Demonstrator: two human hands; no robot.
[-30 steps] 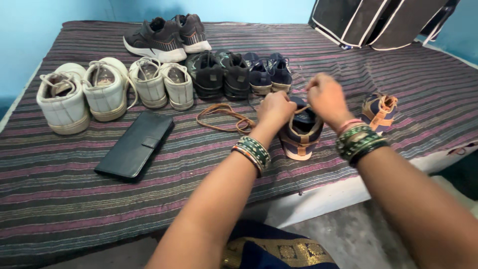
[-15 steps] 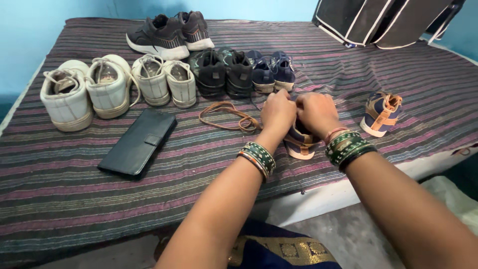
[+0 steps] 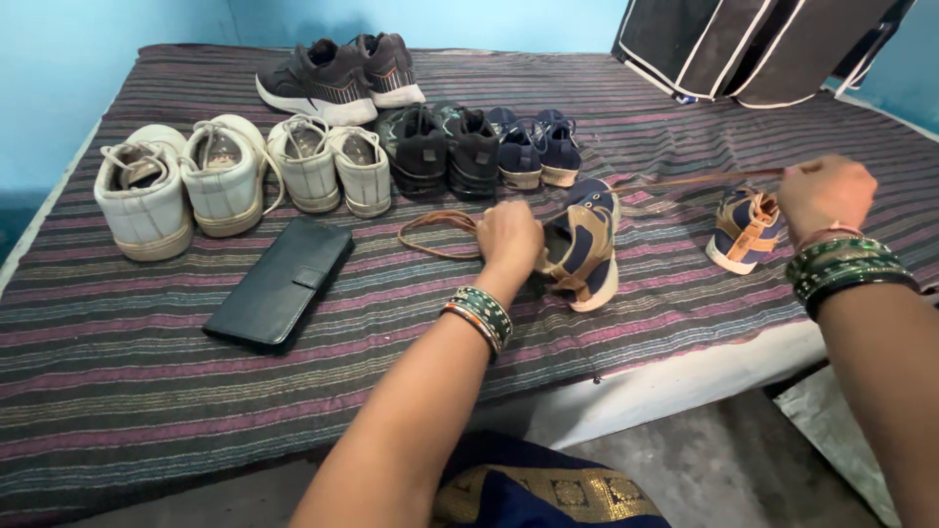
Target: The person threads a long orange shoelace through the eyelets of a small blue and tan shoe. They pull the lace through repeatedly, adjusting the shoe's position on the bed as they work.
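Person stands at the edge of a bed covered with a striped cloth (image 3: 147, 391), bangles on both wrists.

Left hand (image 3: 509, 238): fingers curled down on the near side of a navy and tan shoe (image 3: 584, 244), pressing it to the cloth. The shoe lies near the front edge of the bed, toe pointing away, tipped a little to one side.

Right hand (image 3: 827, 194): clenched around the end of a brown lace (image 3: 685, 181), raised above the cloth and drawn out to the right. The lace runs taut from the fist back to the shoe. Its other end lies slack in a loop on the cloth, just left of the left hand.

The matching shoe (image 3: 743, 230) sits just below and left of the right hand, apart from the first.

Black wallet (image 3: 281, 284), closed and flat, left of the left forearm; contents cannot be seen.

Behind, in a row: two pairs of white sneakers (image 3: 230, 176), a pair of black shoes (image 3: 445, 149), a small navy pair (image 3: 538, 149). Further back, a dark grey pair (image 3: 337, 73).

Far right corner: a black fabric case with white piping (image 3: 753, 44), closed, leaning against the blue wall.
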